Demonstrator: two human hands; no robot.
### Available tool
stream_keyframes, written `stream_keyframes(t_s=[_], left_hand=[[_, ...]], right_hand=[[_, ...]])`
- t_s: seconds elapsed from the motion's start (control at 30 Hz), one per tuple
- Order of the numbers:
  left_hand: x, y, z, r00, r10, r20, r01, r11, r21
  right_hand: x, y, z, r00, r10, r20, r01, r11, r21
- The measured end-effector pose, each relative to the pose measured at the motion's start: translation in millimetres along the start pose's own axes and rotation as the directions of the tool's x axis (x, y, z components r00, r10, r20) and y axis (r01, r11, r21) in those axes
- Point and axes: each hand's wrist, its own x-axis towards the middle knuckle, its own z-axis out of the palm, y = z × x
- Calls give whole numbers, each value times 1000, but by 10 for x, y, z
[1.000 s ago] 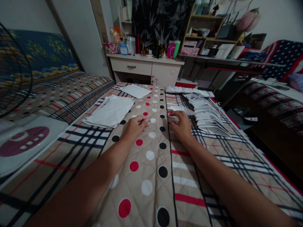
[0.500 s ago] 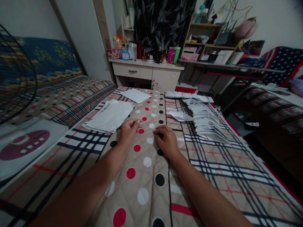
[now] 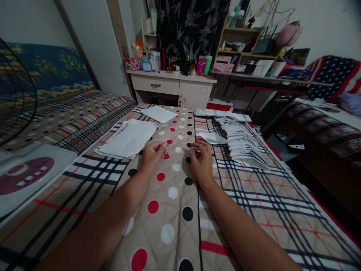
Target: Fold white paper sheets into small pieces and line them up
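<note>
My left hand [image 3: 153,154] is over the middle of the patterned bedspread [image 3: 169,203], its thumb and fingers pinched together; whatever may be between them is too small to make out. My right hand [image 3: 202,160] stands to its right with curled, slightly parted fingers and nothing visible in them. Left of my left hand lies a stack of white paper sheets [image 3: 128,138]. Beyond the stack is another white sheet [image 3: 159,113]. Right of my right hand is a row of folded white papers [image 3: 244,141], with one folded paper [image 3: 213,138] sticking out towards the hand.
A white packet with a purple print [image 3: 31,173] lies at the left edge, near a fan guard [image 3: 35,98]. Another strip of folded papers [image 3: 222,114] is at the far right. Behind the bed stands a white cabinet [image 3: 166,83] with small items on top.
My right hand has moved a little right and forward, and its fingers have parted slightly. My left hand keeps its pinch. The view has shifted slightly.
</note>
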Motion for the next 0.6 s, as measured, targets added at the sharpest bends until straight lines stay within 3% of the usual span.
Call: stream_keyframes(t_s=[0.1, 0.23, 0.43, 0.6], left_hand=[[8, -13, -1, 1000, -4, 16, 4, 1000, 10], [12, -25, -7, 1000, 13, 24, -13, 1000, 11], [11, -33, -18, 999, 15, 28, -15, 1000, 22], [-3, -11, -11, 999, 3, 46, -4, 1000, 26]], right_hand=[[111, 89, -68, 978, -7, -210, -36, 978, -204], [316, 261, -140, 947, -17, -319, -112, 918, -381], [603, 497, -177, 948, -89, -306, -91, 846, -526], [684, 675, -175, 979, -24, -203, -104, 798, -594]])
